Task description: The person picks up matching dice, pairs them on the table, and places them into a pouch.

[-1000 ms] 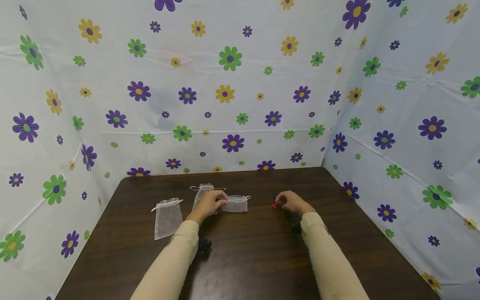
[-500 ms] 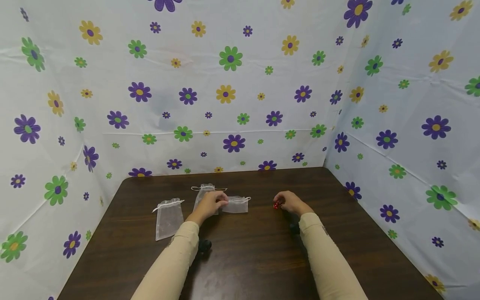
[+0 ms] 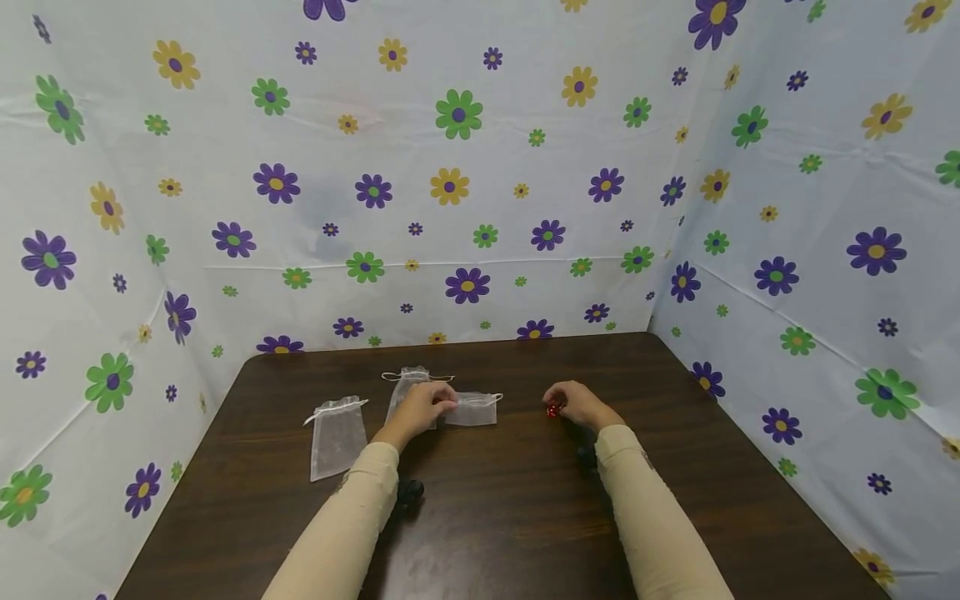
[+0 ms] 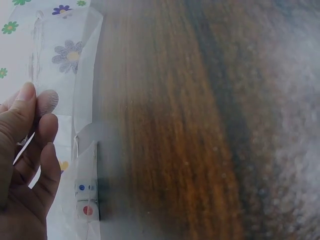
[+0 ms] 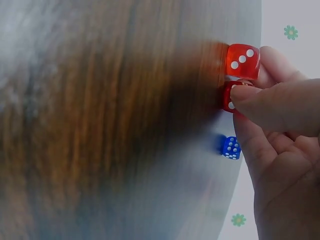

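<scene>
My left hand (image 3: 422, 408) pinches a sheer white drawstring pouch (image 3: 476, 410) between thumb and fingertips; in the left wrist view the pouch (image 4: 65, 65) lets the flowers behind it show through. Over on the right, my right hand (image 3: 585, 404) is low at the table with red dice (image 3: 553, 411) at its fingertips. In the right wrist view, thumb and finger pinch one red die (image 5: 228, 97). A second red die (image 5: 243, 61) sits right beside it, close to a fingertip. A blue die (image 5: 231, 148) rests a little apart; the hand hides it in the head view.
Another sheer pouch (image 3: 408, 385) lies behind my left hand; white dice (image 4: 86, 200) with coloured dots show in a pouch in the left wrist view. A third pouch (image 3: 337, 442) lies flat further left. Flowered cloth (image 3: 465, 208) hangs around the dark wooden table (image 3: 495, 517).
My right fingers have shifted slightly left over the dice, and the blue die has gone out of sight behind them in the head view. The left hand stays still with its pouch.
</scene>
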Tool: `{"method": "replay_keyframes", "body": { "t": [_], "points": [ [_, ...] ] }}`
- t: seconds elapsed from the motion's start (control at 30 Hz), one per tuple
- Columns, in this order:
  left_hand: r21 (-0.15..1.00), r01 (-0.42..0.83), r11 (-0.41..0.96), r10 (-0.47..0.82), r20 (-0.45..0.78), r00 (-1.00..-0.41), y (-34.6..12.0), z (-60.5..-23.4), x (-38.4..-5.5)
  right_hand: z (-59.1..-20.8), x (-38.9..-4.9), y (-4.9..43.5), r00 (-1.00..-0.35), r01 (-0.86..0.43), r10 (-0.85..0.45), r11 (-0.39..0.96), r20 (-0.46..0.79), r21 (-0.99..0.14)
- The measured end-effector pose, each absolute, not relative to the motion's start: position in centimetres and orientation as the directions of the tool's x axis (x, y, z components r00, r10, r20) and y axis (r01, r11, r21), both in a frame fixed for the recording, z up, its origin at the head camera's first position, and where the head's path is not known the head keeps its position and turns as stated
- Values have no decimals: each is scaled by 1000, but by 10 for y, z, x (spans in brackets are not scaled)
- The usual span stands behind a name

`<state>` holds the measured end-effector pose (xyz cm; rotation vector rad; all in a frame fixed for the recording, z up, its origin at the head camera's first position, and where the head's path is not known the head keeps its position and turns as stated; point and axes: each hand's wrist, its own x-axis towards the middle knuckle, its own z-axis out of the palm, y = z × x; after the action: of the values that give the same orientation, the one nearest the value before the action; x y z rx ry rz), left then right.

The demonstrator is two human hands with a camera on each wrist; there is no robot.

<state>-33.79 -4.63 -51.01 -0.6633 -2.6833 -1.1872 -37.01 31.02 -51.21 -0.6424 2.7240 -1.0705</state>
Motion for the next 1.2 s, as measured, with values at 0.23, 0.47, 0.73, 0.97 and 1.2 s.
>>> {"method": "replay_keyframes", "body": {
  "t": [0.23,0.47,0.73,0.97,1.2],
  "points": [
    [663,466,586,352,310,-883,-47,-511,-339,-508,-366,303,-902,-342,-432,696,12,-632],
    [658,471,588,354,314,-881,-49,-512,-339,-510,-364,298,-923,-305,-385,744,-8,-594],
    [662,472,582,358,312,-880,-51,-512,-339,-507,-362,296,-927,-281,-373,759,-38,-588],
    [663,476,578,356,320,-878,-52,-511,-338,-504,-361,293,-924,-294,-381,752,-26,-591],
    [657,477,584,359,318,-878,-52,-510,-337,-499,-356,287,-925,-300,-379,757,-16,-580]
  ]
}}
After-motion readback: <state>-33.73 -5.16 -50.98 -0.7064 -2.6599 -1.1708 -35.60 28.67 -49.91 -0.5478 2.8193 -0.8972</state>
